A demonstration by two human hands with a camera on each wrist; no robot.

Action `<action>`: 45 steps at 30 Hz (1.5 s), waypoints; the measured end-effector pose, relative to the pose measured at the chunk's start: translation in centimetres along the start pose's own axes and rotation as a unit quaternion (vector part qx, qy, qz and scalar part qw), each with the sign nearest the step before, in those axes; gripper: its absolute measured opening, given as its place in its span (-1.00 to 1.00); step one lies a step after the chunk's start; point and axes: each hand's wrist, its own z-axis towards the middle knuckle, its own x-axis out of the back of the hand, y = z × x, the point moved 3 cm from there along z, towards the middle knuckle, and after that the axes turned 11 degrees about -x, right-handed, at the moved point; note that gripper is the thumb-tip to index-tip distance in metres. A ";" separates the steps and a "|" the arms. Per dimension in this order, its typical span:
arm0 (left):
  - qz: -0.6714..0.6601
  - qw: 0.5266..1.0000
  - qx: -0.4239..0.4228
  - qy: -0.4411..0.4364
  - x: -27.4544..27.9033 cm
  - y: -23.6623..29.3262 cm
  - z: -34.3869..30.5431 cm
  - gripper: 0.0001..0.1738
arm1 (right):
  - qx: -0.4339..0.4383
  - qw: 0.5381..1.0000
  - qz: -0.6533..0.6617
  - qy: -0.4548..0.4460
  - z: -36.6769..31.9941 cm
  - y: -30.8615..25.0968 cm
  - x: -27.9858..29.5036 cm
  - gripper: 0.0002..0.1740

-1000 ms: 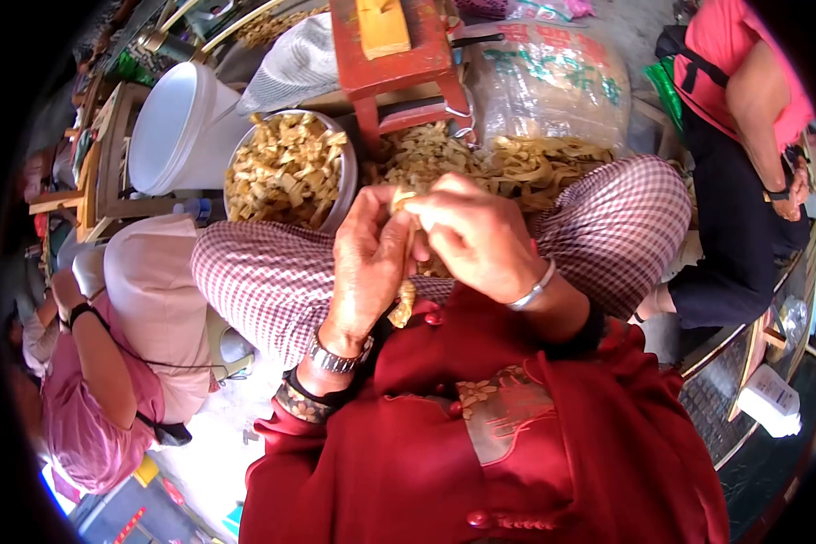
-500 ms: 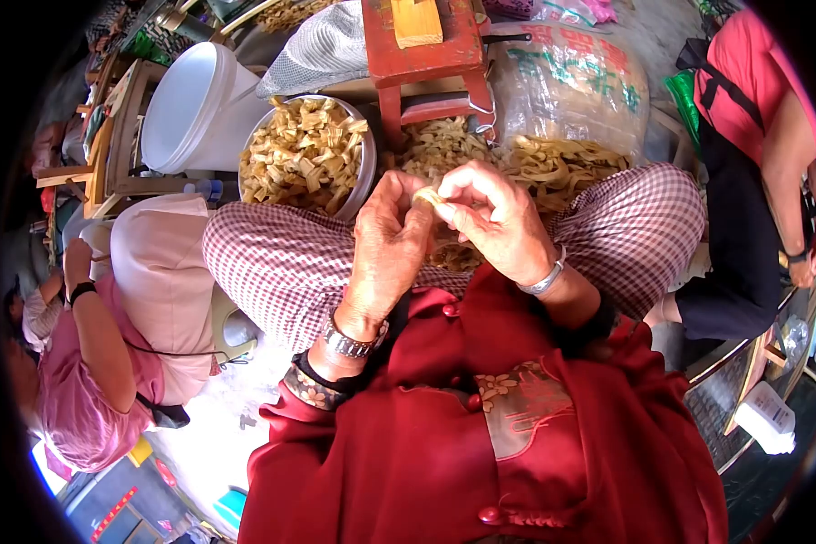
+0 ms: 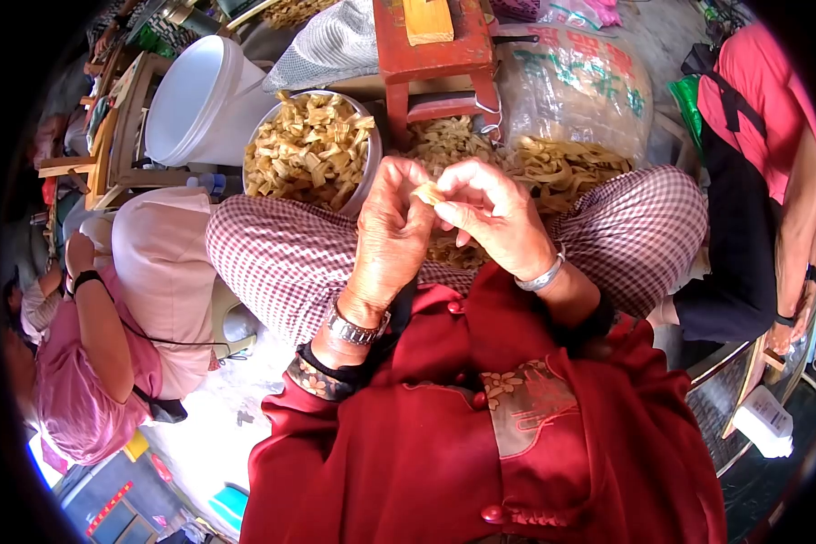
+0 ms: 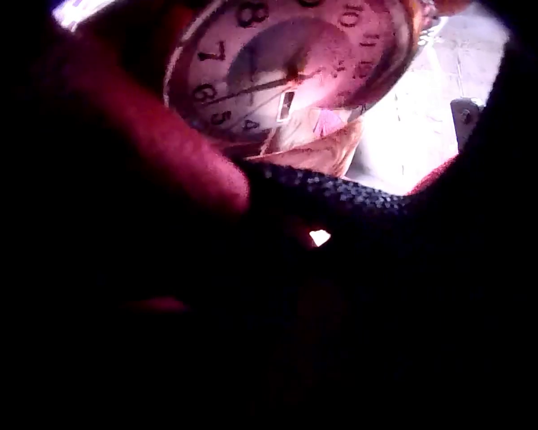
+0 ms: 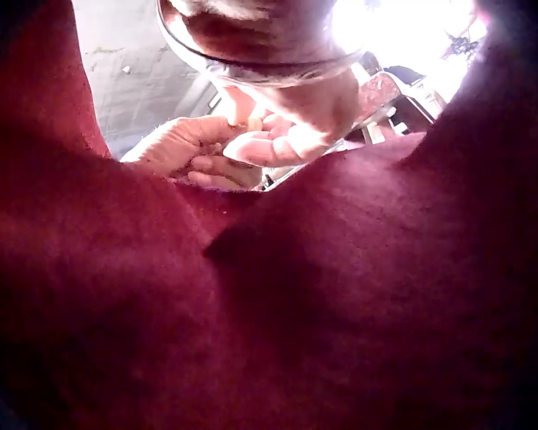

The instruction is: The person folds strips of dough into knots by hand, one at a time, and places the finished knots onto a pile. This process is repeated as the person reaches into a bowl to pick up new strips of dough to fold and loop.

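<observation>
Between the two hands, over the lap, is a small yellow-brown folded strip (image 3: 428, 193). My left hand (image 3: 394, 227), with a watch above the wrist, pinches it by its left side. From the right, my right hand (image 3: 503, 222), wearing a silver bangle, pinches the strip's other side with thumb and forefinger. In the right wrist view the left hand (image 5: 184, 148) and right hand (image 5: 296, 125) meet at the fingertips, partly hidden by red cloth. The left wrist view shows a watch face (image 4: 287, 76) and dark sleeve; the left fingers' work is hidden there.
A round tub (image 3: 369, 172) heaped with knotted yellow pieces stands beyond the left knee. Loose strips (image 3: 571, 172) lie beyond the right knee, by a clear plastic sack (image 3: 576, 91). A red stool (image 3: 435, 63) and a white bucket (image 3: 195, 104) stand farther off. People sit at both sides.
A second ago a longer tail of strip hung below the left hand; now only a short folded piece shows at the fingertips. The right hand has turned and drawn slightly back.
</observation>
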 end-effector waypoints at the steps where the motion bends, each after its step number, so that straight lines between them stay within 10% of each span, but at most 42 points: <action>1: 0.101 0.995 -0.004 -0.022 0.5 0.2 -0.1 -0.81 | 0.007 1.000 0.002 0.015 -0.1 0.1 -0.2 -0.86; 4: 0.109 0.994 -0.017 -0.010 1.0 -0.8 -0.3 -0.82 | 0.060 0.992 -0.107 0.025 -0.6 0.5 -0.4 -0.84; 22: -0.022 0.990 0.072 -0.119 -0.2 2.1 -0.5 -0.82 | -0.114 0.960 0.239 -0.086 0.2 2.1 1.6 -0.81; 33: 0.086 0.969 0.076 -0.218 0.1 2.1 -0.9 -0.64 | -0.028 0.973 0.226 0.042 0.7 2.8 4.4 -0.86; 42: 0.139 0.973 0.046 -0.179 -0.1 2.4 -0.1 -0.51 | -0.071 0.993 0.059 -0.073 0.4 1.8 2.6 -0.43; 45: 0.137 0.970 0.087 -0.181 0.1 1.8 -0.2 -0.49 | -0.100 0.992 0.030 -0.064 0.6 2.0 1.3 -0.66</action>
